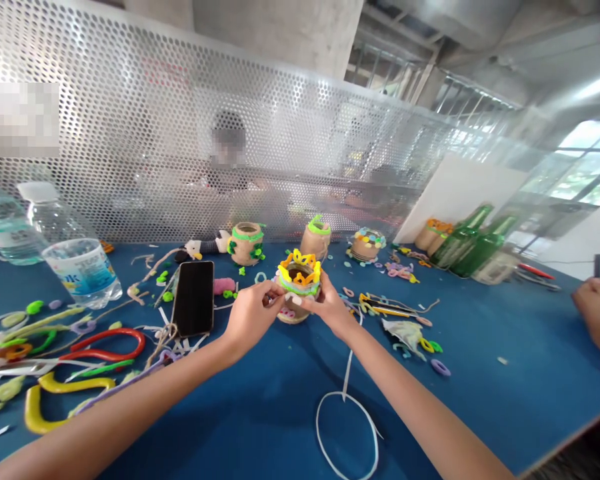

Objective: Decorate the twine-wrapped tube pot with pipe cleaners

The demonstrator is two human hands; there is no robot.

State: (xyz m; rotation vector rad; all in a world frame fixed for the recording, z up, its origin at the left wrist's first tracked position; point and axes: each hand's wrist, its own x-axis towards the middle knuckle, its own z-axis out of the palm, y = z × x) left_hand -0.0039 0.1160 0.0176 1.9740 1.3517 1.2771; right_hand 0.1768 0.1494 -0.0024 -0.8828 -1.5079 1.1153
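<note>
A small brown jar (pixel 297 288) trimmed with yellow loops and a green band stands on the blue table (pixel 260 407). My left hand (pixel 250 317) pinches its left side with closed fingers. From the right, my right hand (pixel 327 307) grips the jar, fingers curled round it. A white cord (pixel 347 427) trails from under my right hand into a loop on the table.
A black phone (pixel 194 297) lies left of the jar. Red scissors (pixel 107 343) and coloured foam strips (pixel 55 393) litter the left side. Water bottles (pixel 65 247) stand far left, decorated jars (pixel 247 243) behind, green glass bottles (pixel 463 240) at right. Another person's hand (pixel 597 313) rests at the right edge.
</note>
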